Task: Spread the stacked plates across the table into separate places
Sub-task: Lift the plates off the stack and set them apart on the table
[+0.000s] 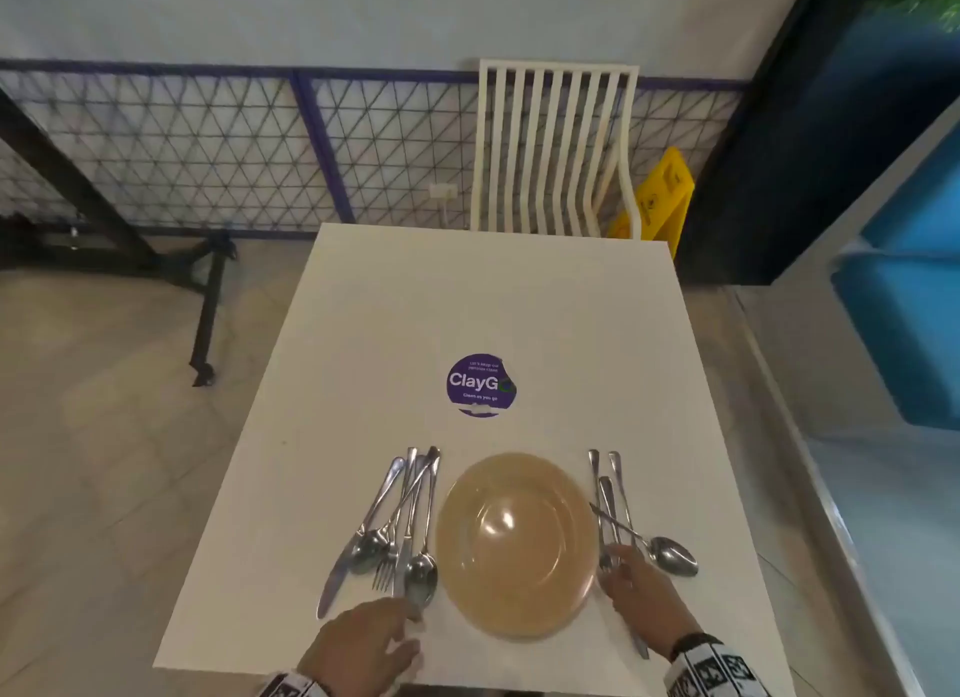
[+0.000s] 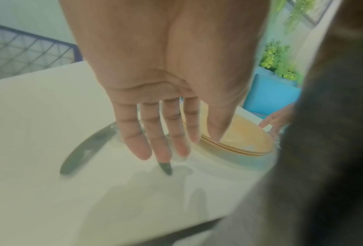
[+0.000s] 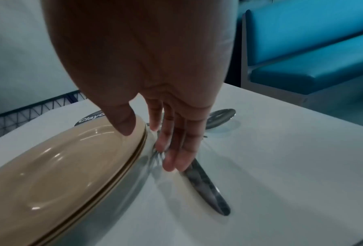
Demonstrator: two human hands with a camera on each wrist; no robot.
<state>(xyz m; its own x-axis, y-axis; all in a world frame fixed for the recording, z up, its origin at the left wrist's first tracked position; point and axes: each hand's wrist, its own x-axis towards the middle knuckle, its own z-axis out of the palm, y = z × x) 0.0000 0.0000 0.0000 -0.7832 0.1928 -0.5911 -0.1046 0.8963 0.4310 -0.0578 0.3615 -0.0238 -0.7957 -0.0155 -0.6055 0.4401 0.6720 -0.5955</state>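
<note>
1. The stack of tan plates (image 1: 517, 543) is sitting low in the centre of the head view, on the white table (image 1: 363, 332).
2. The left hand (image 1: 363, 644) is hovering at lower left, fingers (image 2: 161, 133) straight and slightly spread, holding nothing.
3. The right hand (image 1: 639, 592) is reaching down at the stack's right rim, fingers (image 3: 176, 149) straight and together beside a knife (image 3: 208, 188).
</note>
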